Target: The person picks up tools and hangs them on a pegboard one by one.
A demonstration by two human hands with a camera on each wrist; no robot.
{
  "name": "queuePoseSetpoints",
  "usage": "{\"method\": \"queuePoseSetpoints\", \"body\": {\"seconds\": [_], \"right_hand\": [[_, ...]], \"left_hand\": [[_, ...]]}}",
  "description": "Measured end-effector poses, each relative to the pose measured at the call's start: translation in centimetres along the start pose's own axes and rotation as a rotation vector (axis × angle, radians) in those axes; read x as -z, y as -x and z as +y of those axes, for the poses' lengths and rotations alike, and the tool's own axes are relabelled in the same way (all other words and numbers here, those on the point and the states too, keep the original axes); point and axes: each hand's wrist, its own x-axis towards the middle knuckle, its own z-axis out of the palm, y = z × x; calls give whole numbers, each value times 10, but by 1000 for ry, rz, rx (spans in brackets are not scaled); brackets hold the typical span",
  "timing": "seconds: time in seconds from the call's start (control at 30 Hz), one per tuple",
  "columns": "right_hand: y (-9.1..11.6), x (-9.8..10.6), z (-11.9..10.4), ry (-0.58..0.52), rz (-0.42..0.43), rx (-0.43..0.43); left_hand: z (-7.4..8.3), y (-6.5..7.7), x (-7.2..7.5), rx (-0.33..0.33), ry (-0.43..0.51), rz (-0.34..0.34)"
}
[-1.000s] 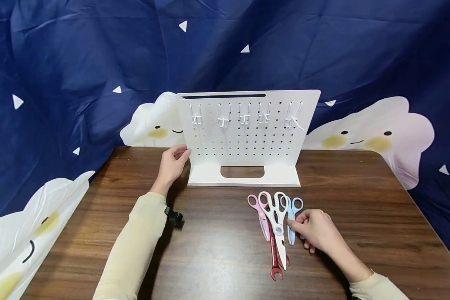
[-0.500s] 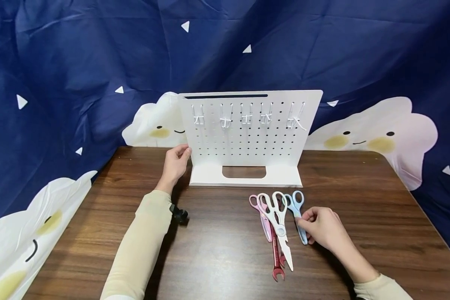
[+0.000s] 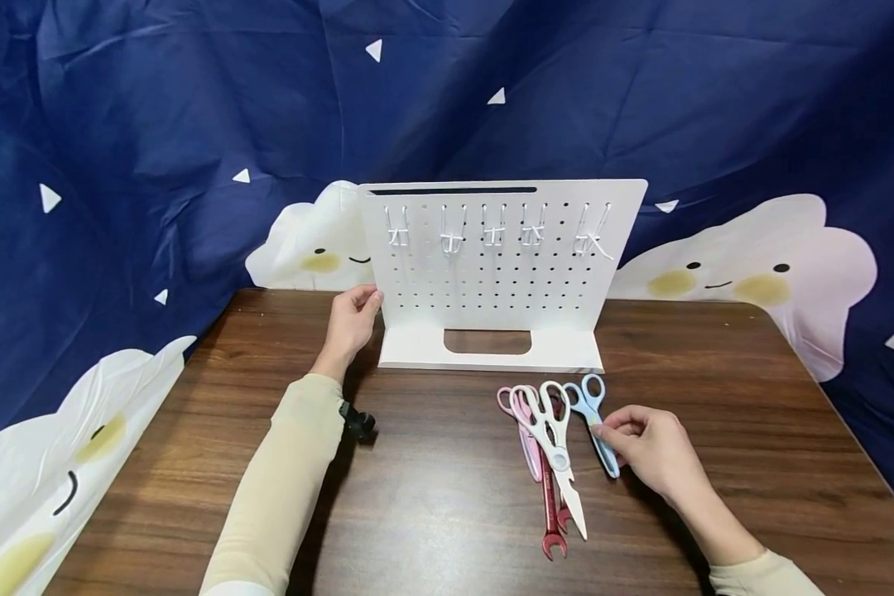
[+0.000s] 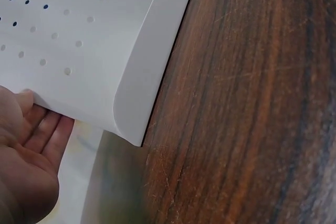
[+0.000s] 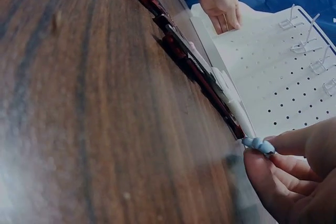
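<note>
A white pegboard (image 3: 507, 285) on a flat base stands at the back of the table. My left hand (image 3: 352, 323) pinches its left side edge, thumb in front and fingers behind, as the left wrist view shows. My right hand (image 3: 659, 451) pinches a pair of light blue scissors (image 3: 594, 416) between thumb and fingers, handles pointing toward the board. In the right wrist view the blue scissors (image 5: 258, 145) appear end-on in the fingertips. Just left of them, white kitchen scissors (image 3: 559, 458) lie over pink scissors (image 3: 530, 451) and red wrenches (image 3: 549, 505).
Several white wire hooks (image 3: 494, 236) hang along the upper part of the pegboard. Its base has a cut-out slot. The dark wooden table (image 3: 417, 480) ends at a blue curtain (image 3: 447, 99) with printed clouds. A small black clip (image 3: 359, 424) sits by the left wrist.
My right hand has drawn the blue scissors a little to the right and toward the board, away from the pile. The white scissors' tip has swung right. My left hand stays at the board.
</note>
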Motion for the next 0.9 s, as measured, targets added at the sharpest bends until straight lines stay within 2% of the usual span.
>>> {"method": "queuePoseSetpoints", "body": {"seconds": [0.47, 0.73, 0.9], "right_hand": [[-4, -1, -12, -71, 120, 47], [-12, -7, -23, -115, 164, 126], [-18, -13, -35, -180, 160, 172]], "left_hand": [[2, -3, 1, 51, -3, -15], [2, -4, 1, 84, 4, -12], [2, -6, 1, 88, -12, -4]]}}
